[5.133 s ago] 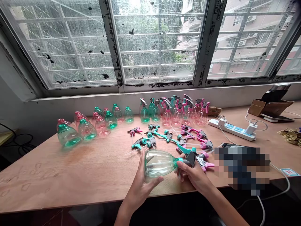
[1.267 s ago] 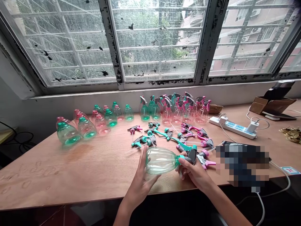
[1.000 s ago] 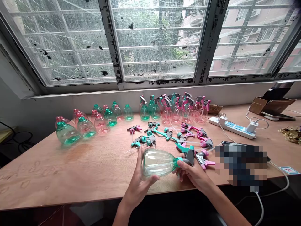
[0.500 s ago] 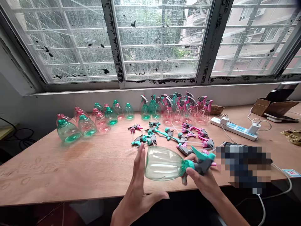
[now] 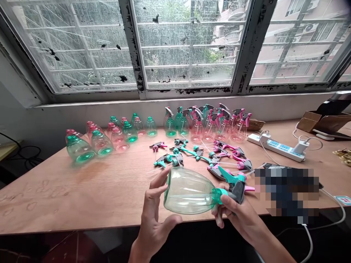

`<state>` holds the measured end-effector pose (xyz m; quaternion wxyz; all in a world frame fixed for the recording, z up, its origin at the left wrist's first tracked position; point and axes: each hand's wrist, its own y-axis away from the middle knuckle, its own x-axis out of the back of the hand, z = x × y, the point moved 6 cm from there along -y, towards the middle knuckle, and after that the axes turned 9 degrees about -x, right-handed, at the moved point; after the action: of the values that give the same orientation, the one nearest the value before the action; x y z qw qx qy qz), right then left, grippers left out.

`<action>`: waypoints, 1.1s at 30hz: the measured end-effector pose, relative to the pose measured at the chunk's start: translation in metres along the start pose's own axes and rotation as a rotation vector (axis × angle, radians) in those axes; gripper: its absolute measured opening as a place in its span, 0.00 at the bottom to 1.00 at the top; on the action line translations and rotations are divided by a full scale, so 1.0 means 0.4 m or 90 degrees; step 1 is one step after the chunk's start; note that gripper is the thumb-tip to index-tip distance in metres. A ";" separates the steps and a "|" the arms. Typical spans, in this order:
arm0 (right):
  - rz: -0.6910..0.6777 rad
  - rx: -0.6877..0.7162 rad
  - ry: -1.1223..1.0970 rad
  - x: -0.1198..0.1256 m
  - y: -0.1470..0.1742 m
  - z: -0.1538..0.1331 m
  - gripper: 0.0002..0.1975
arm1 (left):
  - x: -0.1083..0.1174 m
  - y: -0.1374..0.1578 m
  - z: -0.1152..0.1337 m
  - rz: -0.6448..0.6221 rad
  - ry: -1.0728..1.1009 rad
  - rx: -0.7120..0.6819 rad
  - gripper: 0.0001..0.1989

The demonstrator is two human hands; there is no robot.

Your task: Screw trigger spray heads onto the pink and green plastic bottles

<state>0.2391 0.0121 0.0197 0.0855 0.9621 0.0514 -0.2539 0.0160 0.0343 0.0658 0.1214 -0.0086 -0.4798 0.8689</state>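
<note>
A clear green spray bottle is held on its side above the table's front edge, its base to the left. Its teal and grey trigger head sits on the neck. My right hand is closed around the collar, thumb on the near side. My left hand is at the base, fingers bent and apart, fingertips at the base's edge and thumb below; whether they touch it I cannot tell. Behind the bottle lie several loose trigger heads, teal, pink and grey, with thin tubes.
Headless green and pink bottles stand at the back left on the wooden table. Bottles with trigger heads stand in the back middle. Right are a power strip, a cardboard box, white cables and a blurred-out dark object.
My left hand's fingers have bent in from nearly straight, towards the bottle's base. The bottle has shifted slightly left, its head end tipping a little, with my right hand still on the collar.
</note>
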 end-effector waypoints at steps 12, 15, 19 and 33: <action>-0.041 -0.095 -0.096 0.021 -0.034 0.030 0.24 | -0.020 -0.007 0.027 -0.127 -0.257 -0.045 0.35; -0.062 -0.067 -0.044 0.014 -0.033 0.034 0.24 | -0.018 -0.005 0.022 -0.073 -0.216 -0.023 0.29; -0.059 -0.092 -0.072 0.015 -0.039 0.044 0.28 | -0.002 -0.018 0.027 -0.118 -0.230 -0.089 0.26; -0.041 0.013 0.067 0.024 -0.031 0.052 0.28 | 0.024 -0.024 0.010 -0.141 -0.193 -0.025 0.26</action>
<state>0.2358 0.0210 -0.0045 0.0646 0.9727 0.0837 -0.2065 0.0083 0.0381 0.0770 0.1426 0.1733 -0.5073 0.8321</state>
